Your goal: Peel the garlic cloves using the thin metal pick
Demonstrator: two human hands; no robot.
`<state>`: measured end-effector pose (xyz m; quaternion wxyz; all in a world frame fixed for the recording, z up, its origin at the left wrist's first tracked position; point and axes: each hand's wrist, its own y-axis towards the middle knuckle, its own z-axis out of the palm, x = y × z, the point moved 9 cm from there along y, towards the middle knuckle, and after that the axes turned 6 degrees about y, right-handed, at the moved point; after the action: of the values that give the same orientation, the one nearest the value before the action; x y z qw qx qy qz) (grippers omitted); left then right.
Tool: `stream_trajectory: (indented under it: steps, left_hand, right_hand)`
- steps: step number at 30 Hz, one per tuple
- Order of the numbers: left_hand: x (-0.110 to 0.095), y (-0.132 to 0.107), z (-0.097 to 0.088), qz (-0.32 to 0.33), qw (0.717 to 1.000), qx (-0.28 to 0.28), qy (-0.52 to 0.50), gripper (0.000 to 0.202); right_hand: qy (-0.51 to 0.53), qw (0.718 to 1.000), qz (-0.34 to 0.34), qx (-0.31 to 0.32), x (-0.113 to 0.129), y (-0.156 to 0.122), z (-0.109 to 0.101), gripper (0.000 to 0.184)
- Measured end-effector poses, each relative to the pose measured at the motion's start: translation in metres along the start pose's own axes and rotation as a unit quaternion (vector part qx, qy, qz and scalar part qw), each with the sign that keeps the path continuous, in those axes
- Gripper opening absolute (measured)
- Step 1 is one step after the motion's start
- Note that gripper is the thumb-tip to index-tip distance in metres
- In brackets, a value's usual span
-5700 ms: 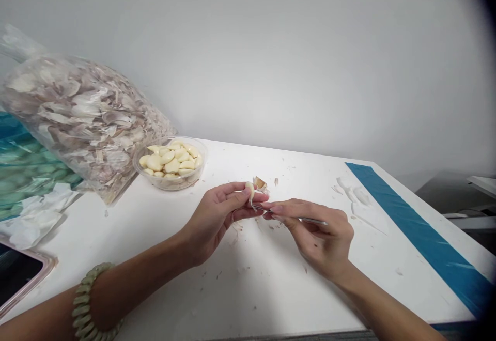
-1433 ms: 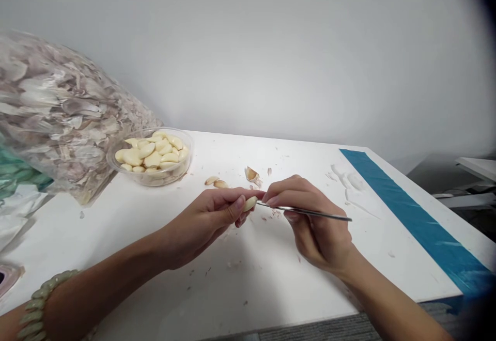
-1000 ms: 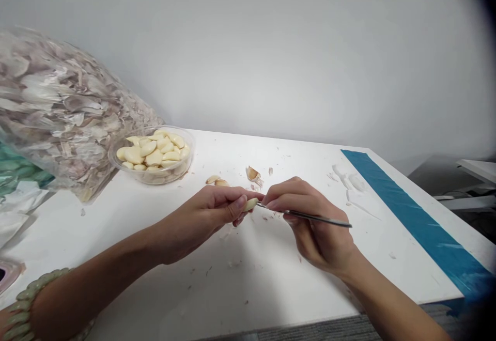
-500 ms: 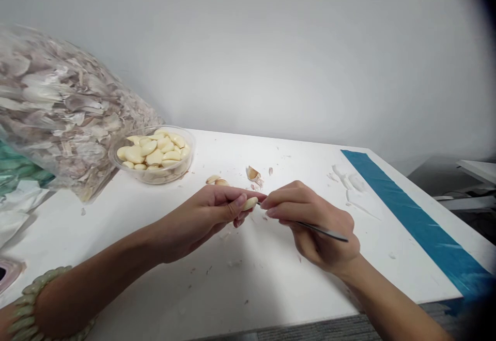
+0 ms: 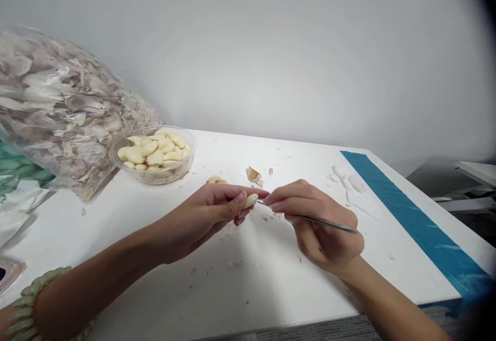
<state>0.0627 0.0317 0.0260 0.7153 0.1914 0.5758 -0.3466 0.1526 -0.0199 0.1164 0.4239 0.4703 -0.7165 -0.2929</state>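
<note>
My left hand holds a pale peeled garlic clove between thumb and fingers. My right hand grips a thin metal pick, whose point rests at the clove's end. Both hands meet above the white table. Just past my left fingers lie a couple of loose cloves, partly hidden behind them. A papery brown garlic skin sits a little farther on.
A clear round tub of peeled cloves stands at the back left, against a clear plastic bag stuffed with garlic skins. Skin flakes dot the table. A teal tape strip runs along its right side.
My right hand has shifted slightly right and the pick's handle now slants down to the right. My left hand and the clove stay nearly in place.
</note>
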Motion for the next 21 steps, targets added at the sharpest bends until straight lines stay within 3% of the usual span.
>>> stream_trajectory:
  steps: [11, 21]
  left_hand:
    - [-0.0009, 0.0010, 0.0004, -0.001, 1.000, 0.007, 0.011, 0.027]
    - [0.0000, 0.0001, 0.0014, -0.004, 1.000, 0.000, 0.006, 0.026]
  right_hand:
    - [0.010, 1.000, 0.019, 0.019, -0.0024, 0.0003, 0.0011, 0.028]
    - [0.013, 1.000, 0.005, -0.004, 0.0012, -0.0003, -0.0010, 0.027]
